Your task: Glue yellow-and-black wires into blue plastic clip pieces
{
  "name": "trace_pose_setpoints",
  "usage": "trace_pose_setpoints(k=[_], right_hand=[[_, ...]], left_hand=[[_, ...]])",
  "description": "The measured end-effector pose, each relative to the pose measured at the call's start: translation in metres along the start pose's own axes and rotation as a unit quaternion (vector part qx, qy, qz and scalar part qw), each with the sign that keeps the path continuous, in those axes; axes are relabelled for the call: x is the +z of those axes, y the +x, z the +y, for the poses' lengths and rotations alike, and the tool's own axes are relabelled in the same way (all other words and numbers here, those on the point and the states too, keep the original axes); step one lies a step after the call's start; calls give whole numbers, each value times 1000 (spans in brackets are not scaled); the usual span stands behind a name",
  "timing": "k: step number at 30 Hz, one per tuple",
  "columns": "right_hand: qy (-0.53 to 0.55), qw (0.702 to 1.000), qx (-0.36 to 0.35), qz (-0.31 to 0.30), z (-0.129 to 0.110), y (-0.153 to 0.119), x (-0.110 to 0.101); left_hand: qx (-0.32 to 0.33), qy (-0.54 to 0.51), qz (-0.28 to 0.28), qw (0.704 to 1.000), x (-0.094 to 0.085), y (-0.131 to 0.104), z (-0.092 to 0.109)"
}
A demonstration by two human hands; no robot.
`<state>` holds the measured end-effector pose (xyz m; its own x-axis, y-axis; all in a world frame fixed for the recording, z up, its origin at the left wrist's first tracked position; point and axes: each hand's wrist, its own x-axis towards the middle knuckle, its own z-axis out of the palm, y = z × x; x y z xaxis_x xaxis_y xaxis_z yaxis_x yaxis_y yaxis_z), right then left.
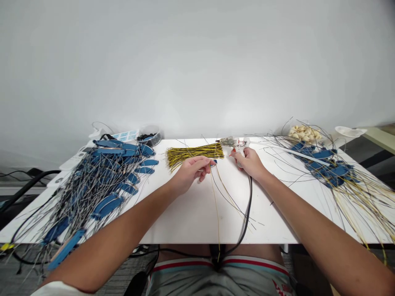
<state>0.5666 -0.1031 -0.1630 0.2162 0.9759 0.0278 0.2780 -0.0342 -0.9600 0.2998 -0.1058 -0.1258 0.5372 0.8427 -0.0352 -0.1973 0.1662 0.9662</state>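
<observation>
My left hand [195, 170] is closed in a pinch at a small blue piece [214, 163], mostly hidden by the fingertips. Thin yellow and black wires [222, 187] trail down from there toward the table's front edge. Wrapped round the handle of a hot glue gun [242, 144] is my right hand [248, 161]. The gun's nozzle points left, above the blue piece and apart from it. Just behind my left hand lies a bundle of yellow and black wires [191, 153]. A dark cord [247, 209] runs from the gun down over the front edge.
Many blue parts with grey wires [108, 205] heap up on the left. More wired blue parts [333, 170] lie at right, near a white stick [308, 156]. At the back stand a clear tub of black bits [151, 135] and a container of cream-coloured pieces [304, 133].
</observation>
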Motion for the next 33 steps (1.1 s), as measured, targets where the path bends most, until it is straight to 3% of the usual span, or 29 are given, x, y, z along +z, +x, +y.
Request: trace_pose_setpoints(k=[5, 9, 16, 20, 22, 25, 28, 33], right_hand=[[50, 998, -5, 25, -6, -3, 1], [102, 991, -41, 69, -18, -5, -6], [136, 958, -108, 226, -33, -3, -33], [167, 943, -129, 256, -37, -4, -38], [182, 941, -138, 250, -39, -6, -36], [184, 945, -141, 231, -41, -11, -28], [183, 960, -121, 174, -42, -19, -18], [174, 980, -84, 37, -47, -34, -4]], left_hand=[[8, -159, 43, 986, -7, 3, 14], [-2, -188, 76, 979, -12, 5, 13], [28, -120, 106, 987, -17, 12, 2], [56, 71, 81, 993, -10, 8, -5], [82, 237, 52, 967, -5, 4, -11], [184, 437, 11, 880, 3, 4, -23], [244, 520, 19, 818, 10, 7, -31], [227, 572, 45, 787, 9, 3, -17]])
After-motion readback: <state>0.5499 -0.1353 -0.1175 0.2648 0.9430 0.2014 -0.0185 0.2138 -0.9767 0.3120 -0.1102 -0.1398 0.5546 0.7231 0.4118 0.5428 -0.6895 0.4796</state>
